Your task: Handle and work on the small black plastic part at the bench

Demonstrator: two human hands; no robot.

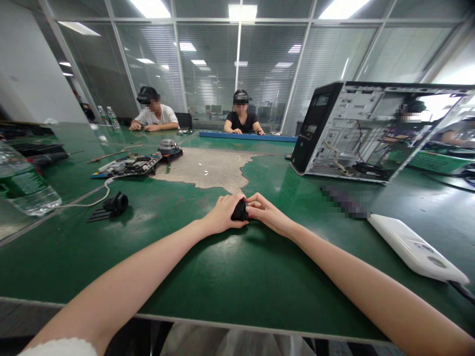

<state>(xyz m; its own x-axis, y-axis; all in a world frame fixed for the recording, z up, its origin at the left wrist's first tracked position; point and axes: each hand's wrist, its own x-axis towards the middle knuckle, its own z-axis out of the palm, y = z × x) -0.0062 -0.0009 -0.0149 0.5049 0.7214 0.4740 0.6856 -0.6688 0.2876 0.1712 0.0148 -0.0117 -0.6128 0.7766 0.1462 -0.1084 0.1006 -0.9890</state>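
In the middle of the green table, both my hands are closed around a small black plastic part [238, 210]. My left hand [225, 212] wraps it from the left, with the thumb along its near side. From the right, the fingertips of my right hand [261, 210] grip its other end. The fingers hide much of the part, so its exact kind does not show. Off to the left lies another black plastic piece [116, 202] with a round end and flat prongs.
An open computer case [319, 128] stands at right, with a white power bank [415, 247] nearer me. A circuit board [129, 165] and a water bottle [27, 183] are at left. The table [222, 282] has a worn patch [211, 165]. People sit across it.
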